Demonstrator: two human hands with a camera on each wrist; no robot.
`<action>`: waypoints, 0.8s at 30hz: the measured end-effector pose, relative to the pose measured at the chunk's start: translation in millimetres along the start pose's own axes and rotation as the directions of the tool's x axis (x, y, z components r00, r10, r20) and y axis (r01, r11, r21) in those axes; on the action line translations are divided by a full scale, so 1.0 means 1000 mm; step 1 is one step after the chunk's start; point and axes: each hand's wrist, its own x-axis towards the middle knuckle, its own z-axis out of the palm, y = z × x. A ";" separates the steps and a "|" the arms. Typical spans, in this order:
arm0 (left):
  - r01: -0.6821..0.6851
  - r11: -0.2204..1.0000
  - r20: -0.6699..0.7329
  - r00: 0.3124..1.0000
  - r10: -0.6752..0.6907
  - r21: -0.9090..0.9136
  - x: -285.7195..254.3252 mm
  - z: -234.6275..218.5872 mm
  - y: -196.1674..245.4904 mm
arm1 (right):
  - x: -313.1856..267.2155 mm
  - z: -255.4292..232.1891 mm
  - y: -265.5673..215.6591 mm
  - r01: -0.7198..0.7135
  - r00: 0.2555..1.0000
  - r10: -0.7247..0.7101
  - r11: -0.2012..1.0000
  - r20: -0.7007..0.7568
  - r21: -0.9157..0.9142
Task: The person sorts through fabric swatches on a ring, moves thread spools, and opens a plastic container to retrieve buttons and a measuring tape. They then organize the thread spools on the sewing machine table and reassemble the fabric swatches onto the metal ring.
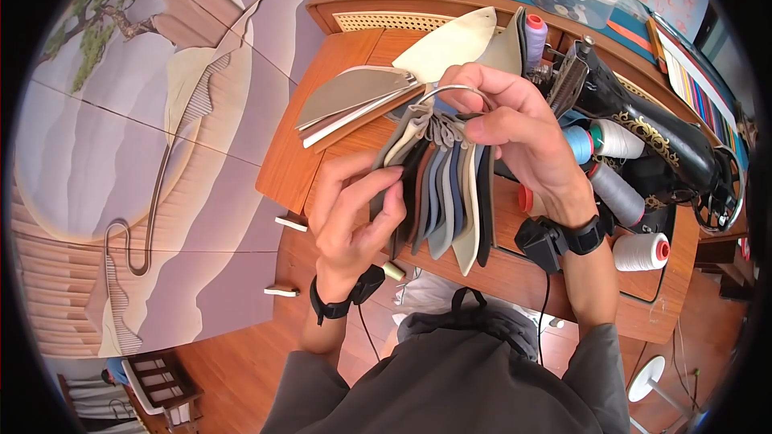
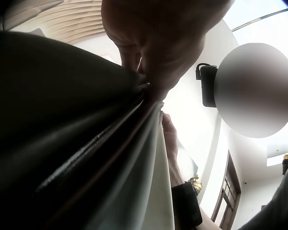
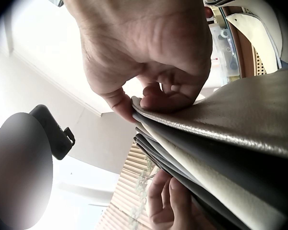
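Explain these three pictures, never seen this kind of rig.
No robot here: a person works bare-handed, wearing cameras. The wide picture comes from the head, looking down; the other two come from cameras worn on the left and right wrists, seeing the work close up.

The left hand pinches the hanging swatches, which look like leather or fabric; the right hand holds them near their metal ring. More pieces fan out behind. On the wooden table are a black sewing machine and thread spools, including a white one.
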 end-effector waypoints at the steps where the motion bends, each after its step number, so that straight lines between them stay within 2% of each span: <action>1: 0.006 1.000 -0.011 1.000 -0.006 0.004 -0.001 0.001 0.000 | -0.001 0.000 -0.001 -0.017 1.000 0.017 1.000 0.015 0.013; 6: -0.023 0.998 -0.021 1.000 0.022 -0.062 -0.005 0.002 -0.004 | 0.001 0.001 0.005 0.032 0.999 -0.032 0.999 0.009 0.000; 10: -0.002 1.000 0.048 0.999 0.003 -0.025 0.001 0.000 0.003 | 0.002 -0.008 0.011 0.061 0.996 -0.061 0.998 0.062 0.001; 24: 0.031 0.998 0.052 0.998 -0.028 -0.049 -0.001 0.000 0.001 | 0.002 -0.008 0.009 0.062 0.996 -0.062 0.998 0.064 -0.001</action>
